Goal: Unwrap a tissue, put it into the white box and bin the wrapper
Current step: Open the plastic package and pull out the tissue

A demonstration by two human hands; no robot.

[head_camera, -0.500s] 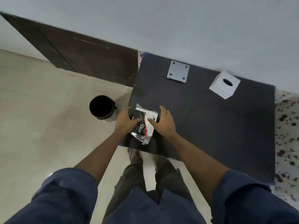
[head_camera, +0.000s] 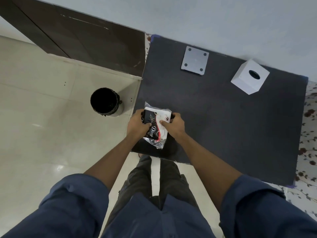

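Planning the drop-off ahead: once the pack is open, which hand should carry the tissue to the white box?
Probably the right hand: the white cube box with a round hole sits far right on the dark table. The left hand suits the black bin.

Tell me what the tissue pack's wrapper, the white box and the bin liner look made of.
Wrapper: thin glossy plastic film, probably; its clear ends crinkle and glint beyond the printed part. White box: matte and smooth with crisp edges and an oval top hole; plastic or coated card, cannot tell which. Bin: lined with a black plastic bag, judging by the wrinkled sheen folded over its rim.
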